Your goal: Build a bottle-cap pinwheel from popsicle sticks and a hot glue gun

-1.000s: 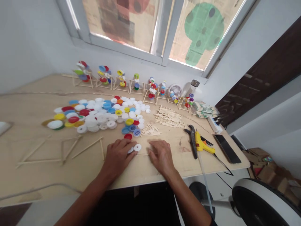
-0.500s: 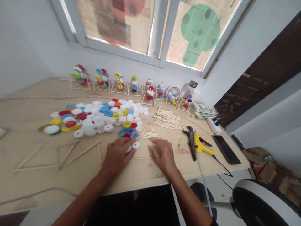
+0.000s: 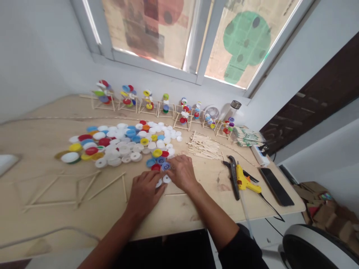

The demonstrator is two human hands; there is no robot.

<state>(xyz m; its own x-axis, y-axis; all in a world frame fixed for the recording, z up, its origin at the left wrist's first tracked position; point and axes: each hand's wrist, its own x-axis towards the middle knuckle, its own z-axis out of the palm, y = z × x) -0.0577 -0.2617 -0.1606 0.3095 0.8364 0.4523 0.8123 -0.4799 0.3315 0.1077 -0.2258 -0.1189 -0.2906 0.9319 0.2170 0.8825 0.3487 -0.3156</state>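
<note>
Low over the table, my left hand (image 3: 146,192) has its thumb and index finger closed around a white bottle cap (image 3: 159,183). A second white cap with a dark centre hole (image 3: 166,179) lies between my two hands. My right hand (image 3: 182,172) is curled in beside it, its fingertips close to a blue cap (image 3: 166,166); whatever those fingers pinch is hidden. The small heap of short sticks is mostly covered by that hand. In front of the hands lies a single thin stick (image 3: 175,194). Red, yellow and blue caps (image 3: 157,153) sit just beyond.
Many loose bottle caps (image 3: 123,150) spread leftward. A stick pile (image 3: 204,145) lies at centre right, near pliers-like cutters (image 3: 233,177), a yellow glue gun (image 3: 244,180) and a phone (image 3: 276,186). Stick frames with caps (image 3: 183,114) line the back; flat stick frames (image 3: 53,203) lie at left.
My right hand has moved left and forward from the single stick to the caps, over the short sticks. My left hand stays at the white caps. The whole view has shifted slightly.
</note>
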